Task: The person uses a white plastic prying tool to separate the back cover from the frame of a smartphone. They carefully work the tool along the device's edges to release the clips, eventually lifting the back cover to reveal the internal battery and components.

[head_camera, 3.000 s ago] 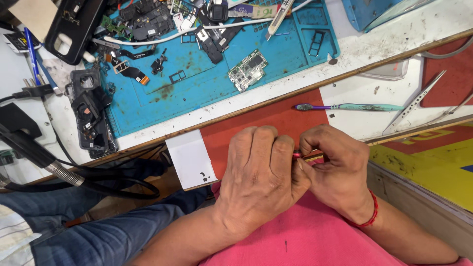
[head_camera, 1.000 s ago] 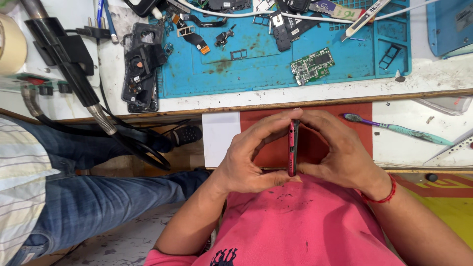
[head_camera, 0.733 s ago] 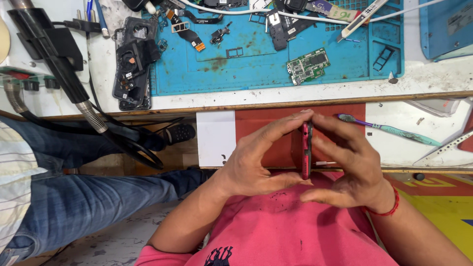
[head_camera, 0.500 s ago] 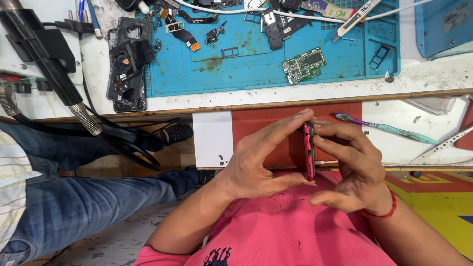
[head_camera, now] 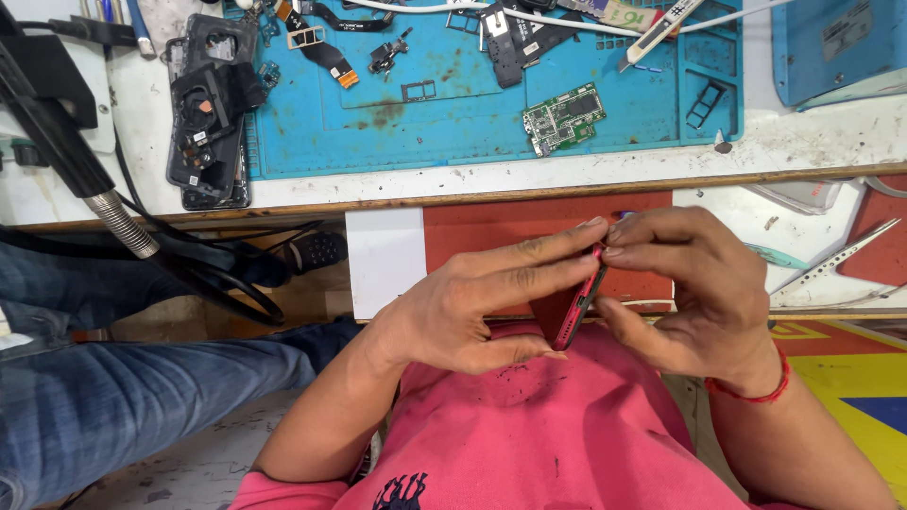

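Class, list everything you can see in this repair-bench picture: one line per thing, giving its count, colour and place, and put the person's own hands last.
Phone: one, red edge, held upright between both hands.
Work mat: one, blue, on the bench top.
Circuit board: one, green, on the mat's right part.
Phone frame: one, black, at the mat's left edge.
Flex cable: one, black with orange end, upper mat.
SIM trays: two, dark, right side of mat.
Tweezers: one, silver, far right.
Hot-air handle: one, black with metal hose, far left.
Bracelet: one, red, right wrist.
Left hand: grips the phone.
Right hand: grips the phone.
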